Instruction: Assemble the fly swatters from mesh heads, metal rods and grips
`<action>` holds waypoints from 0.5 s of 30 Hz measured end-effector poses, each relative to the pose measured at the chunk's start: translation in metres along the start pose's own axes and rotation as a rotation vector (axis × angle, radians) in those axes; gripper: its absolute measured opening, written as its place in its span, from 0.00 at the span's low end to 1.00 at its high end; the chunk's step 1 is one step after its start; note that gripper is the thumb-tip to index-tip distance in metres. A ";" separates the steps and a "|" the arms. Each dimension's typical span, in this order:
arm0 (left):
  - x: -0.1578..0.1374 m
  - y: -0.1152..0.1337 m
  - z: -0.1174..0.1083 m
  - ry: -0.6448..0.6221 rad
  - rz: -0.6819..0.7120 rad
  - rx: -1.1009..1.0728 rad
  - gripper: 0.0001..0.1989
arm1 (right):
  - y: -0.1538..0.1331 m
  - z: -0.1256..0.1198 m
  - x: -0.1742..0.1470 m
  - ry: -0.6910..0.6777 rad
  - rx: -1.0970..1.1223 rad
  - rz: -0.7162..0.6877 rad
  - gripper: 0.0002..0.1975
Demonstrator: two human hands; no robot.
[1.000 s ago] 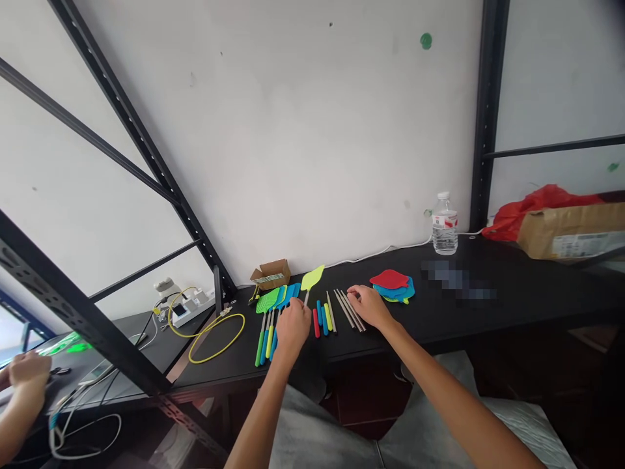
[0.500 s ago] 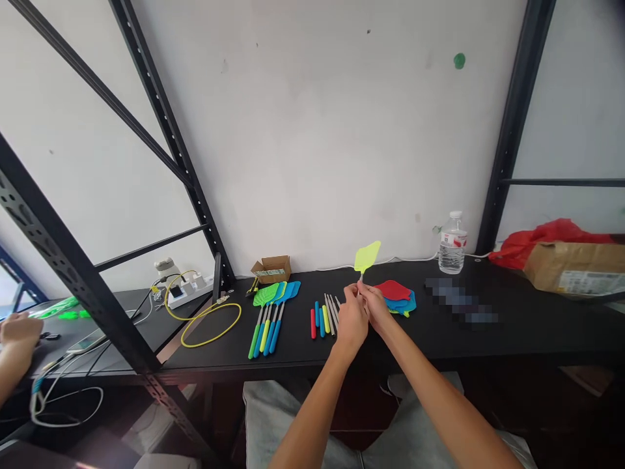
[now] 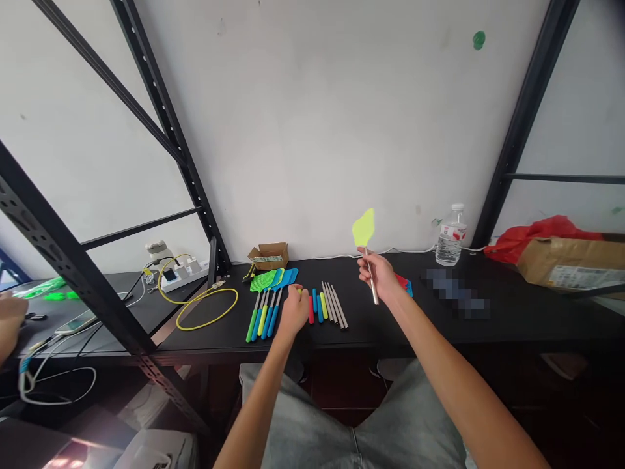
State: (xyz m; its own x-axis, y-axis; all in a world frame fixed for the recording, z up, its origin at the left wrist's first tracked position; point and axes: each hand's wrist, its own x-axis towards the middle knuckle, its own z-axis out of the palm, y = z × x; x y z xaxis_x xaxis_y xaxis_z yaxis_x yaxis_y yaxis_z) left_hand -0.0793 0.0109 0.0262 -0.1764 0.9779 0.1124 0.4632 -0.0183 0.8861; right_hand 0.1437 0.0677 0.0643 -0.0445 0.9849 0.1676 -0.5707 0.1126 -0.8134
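My right hand is closed around the metal rod of a fly swatter. The swatter is upright, with a yellow-green head and a bare lower rod end. My left hand is closed just left of a row of red, blue and yellow handle grips; a bit of yellow shows at its fingertips, but what it holds is mostly hidden. Several loose metal rods lie right of the grips. Left of my left hand, several fly swatters with coloured grips lie side by side. Red and blue swatter heads are partly hidden behind my right forearm.
A small open cardboard box and a looped yellow cable lie left. A water bottle and a larger carton stand right. Black shelf posts frame the table. Another person's hand is at far left.
My hands have separated. The left has moved left and down to beside the grips; the right has kept the swatter, now with its lower rod exposed. The view has shifted slightly.
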 end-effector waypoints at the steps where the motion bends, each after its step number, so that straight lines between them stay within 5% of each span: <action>1: 0.007 -0.005 -0.005 0.023 0.012 0.141 0.19 | -0.001 -0.004 -0.006 -0.026 -0.075 0.028 0.15; 4: 0.018 -0.015 -0.009 -0.011 0.065 0.378 0.25 | 0.004 -0.008 -0.021 -0.046 -0.222 0.113 0.16; 8: 0.009 -0.008 -0.008 -0.014 0.123 0.384 0.28 | 0.012 -0.002 -0.032 -0.105 -0.385 0.087 0.20; 13: -0.002 0.029 0.012 -0.197 0.250 -0.194 0.29 | 0.021 0.016 -0.044 -0.178 -0.642 -0.017 0.21; 15: -0.002 0.044 0.028 -0.157 0.234 -0.419 0.25 | 0.026 0.023 -0.051 -0.196 -0.645 -0.005 0.22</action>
State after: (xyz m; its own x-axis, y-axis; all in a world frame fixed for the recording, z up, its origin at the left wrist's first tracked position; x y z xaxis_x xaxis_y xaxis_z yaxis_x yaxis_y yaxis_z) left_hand -0.0341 0.0143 0.0522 0.0382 0.9566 0.2888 0.0806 -0.2910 0.9533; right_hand 0.1124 0.0177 0.0473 -0.2254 0.9489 0.2208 0.0302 0.2334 -0.9719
